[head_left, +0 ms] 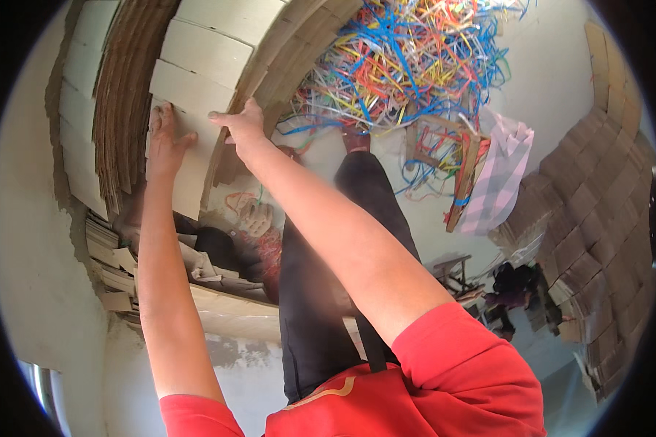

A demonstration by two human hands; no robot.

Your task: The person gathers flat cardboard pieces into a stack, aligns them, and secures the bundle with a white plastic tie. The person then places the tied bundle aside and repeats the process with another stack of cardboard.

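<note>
Pale cardboard sheets [197, 84] lie in a long stack at the upper left, with brown edges along their side. My left hand [169, 144] rests against the left part of this stack, fingers stretched and thumb apart. Over the stack's right edge, my right hand [242, 127] lies with its fingers spread and pointing left; its lower fingers are partly hidden. Both hands appear to touch the cardboard, and neither has anything lifted in it. Close by on the left stands a row of dark brown cardboard edges [127, 95].
A heap of coloured plastic strapping [401, 62] covers the floor ahead. Beside it stand a wooden frame [468, 171] and a checked plastic bag [499, 175]. Tall brown cardboard stacks [590, 218] line the right. A work glove [255, 218] lies near my legs.
</note>
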